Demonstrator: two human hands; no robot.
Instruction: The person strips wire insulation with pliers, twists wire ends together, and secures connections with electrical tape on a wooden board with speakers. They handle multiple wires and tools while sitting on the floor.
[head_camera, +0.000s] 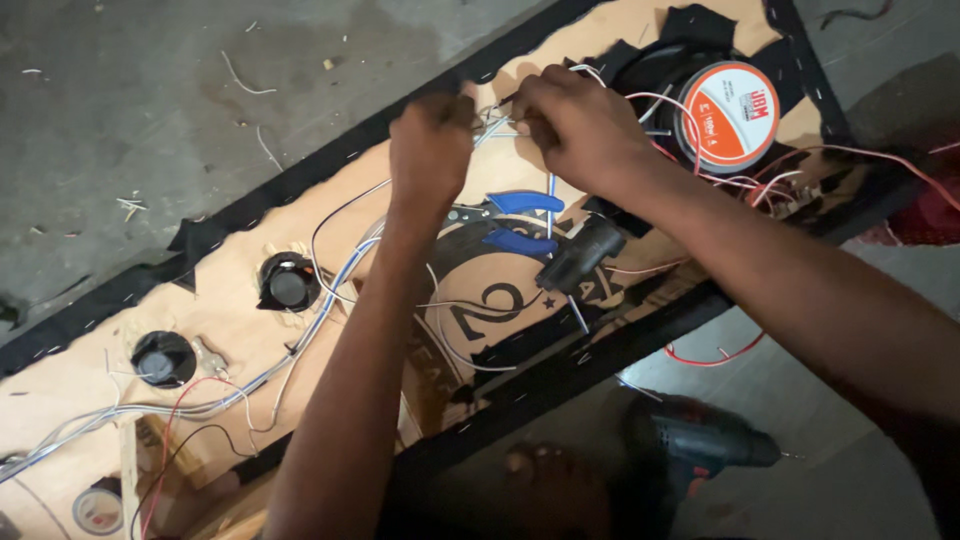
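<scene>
So, thin white wires (497, 124) are being pinched between the fingertips of both hands, right over the upper part of the plywood panel (250, 215). The left hand (432, 140) is being curled tight around the wire ends, fingers closed narrow, probably so the strands are being kept from slipping. The right hand (575, 125) is being held just beside it, fingertips also closed on the same bundle, looks like the ends are being twisted or joined, though the exact contact is being blurred a bit.

Just below the hands, blue-handled pliers (510, 222) are being left lying on the panel, jaws toward the left arm, likely so they're being kept within easy reach. A black glue-gun-looking tool (580, 255) is being rested right next to them. Off to the right of the right hand, a round speaker with an orange and white magnet label (730, 115) is being seated in its cutout, with red and white wires (745, 185) being trailed from it toward the hands.

Further left, two small black round tweeters (288, 283) are being set into the board, and a grey wire bundle (200, 405) is being run along the wood. Down on the floor, a dark cordless drill (700, 445) is being parked near a bare foot (550, 480).
</scene>
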